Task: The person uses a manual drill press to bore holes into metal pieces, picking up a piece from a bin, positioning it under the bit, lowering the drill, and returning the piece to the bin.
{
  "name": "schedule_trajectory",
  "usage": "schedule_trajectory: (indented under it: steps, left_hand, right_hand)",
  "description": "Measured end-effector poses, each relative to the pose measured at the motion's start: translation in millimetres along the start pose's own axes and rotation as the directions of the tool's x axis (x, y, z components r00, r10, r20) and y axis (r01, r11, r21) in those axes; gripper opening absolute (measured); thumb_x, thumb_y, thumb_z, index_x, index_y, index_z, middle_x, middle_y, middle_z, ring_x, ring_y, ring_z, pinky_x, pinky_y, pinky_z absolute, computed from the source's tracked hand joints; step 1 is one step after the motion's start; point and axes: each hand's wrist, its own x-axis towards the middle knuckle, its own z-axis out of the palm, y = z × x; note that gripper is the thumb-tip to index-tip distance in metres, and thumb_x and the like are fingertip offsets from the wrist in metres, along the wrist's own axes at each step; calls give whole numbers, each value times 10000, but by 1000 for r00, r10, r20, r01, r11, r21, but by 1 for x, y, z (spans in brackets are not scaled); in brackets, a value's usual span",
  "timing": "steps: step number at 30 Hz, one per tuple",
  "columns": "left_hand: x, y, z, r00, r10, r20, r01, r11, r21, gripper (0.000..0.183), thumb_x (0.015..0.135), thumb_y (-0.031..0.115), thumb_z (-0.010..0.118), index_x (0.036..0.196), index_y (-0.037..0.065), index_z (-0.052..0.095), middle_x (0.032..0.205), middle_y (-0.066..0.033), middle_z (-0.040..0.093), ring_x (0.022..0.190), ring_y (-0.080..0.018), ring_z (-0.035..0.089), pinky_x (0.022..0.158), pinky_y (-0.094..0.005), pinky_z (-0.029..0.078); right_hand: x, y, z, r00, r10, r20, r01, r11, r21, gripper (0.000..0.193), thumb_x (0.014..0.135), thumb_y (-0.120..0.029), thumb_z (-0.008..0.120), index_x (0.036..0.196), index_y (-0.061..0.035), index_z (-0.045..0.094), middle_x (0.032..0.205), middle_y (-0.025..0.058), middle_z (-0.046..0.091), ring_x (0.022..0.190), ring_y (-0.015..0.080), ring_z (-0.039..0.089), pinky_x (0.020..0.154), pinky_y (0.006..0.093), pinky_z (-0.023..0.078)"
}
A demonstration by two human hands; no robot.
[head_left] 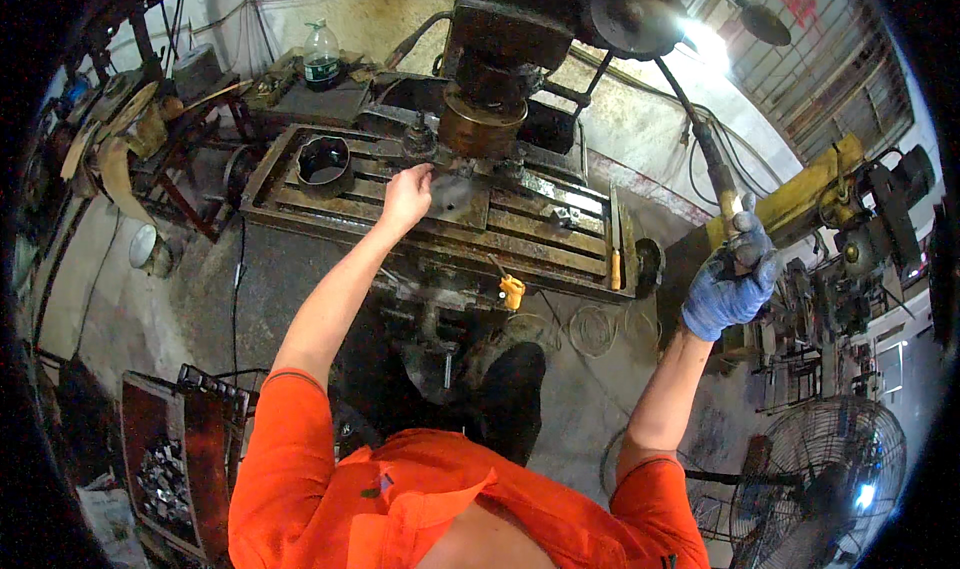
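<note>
My left hand (408,199) is bare and reaches over the slotted metal table (560,239) of a milling machine. Its fingers are pinched together beside a dark grey plate (458,197), just below the machine's spindle head (483,119). Whatever the fingertips hold, if anything, is too small to make out. Off to the right, my right hand (728,287) wears a blue knit glove with dark stains. Its fingers are curled round the lower end of a long lever (712,159) that slants down from the machine's upper right.
A round dark tin (324,164) stands on the table's left end. A yellow-handled tool (615,267) lies at its right edge; a yellow object (511,291) hangs at the front. A fan (820,469) stands lower right, and a bin of metal pieces (168,479) lower left.
</note>
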Motion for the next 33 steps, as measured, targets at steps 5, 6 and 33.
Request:
schedule_trajectory:
  steps: [5,6,33]
  left_hand:
    - [-7,1,-5,1000,24,0,-24,1000,-12,244,817,128,494,1003,18,607,906,-199,611,865,-350,586,744,-410,465]
    - [-7,2,-8,1000,6,23,-6,1000,-7,242,818,129,493,1000,18,607,903,-199,611,864,-354,584,744,-413,464]
    - [-24,-78,-185,990,83,118,-140,739,659,410,800,256,558,1178,118,485,869,-170,614,756,-342,599,641,-442,474]
  right_hand:
    - [-8,3,0,1000,-23,-12,21,994,-112,454,882,-351,391,879,56,590,893,128,597,938,259,531,942,423,325]
    - [-10,3,-2,1000,5,-29,-8,994,-109,456,877,-353,397,885,59,592,890,129,598,933,256,533,931,415,333]
    - [-21,6,4,998,42,-35,-42,999,5,333,796,-286,503,597,-20,465,633,51,473,715,174,466,1003,424,280]
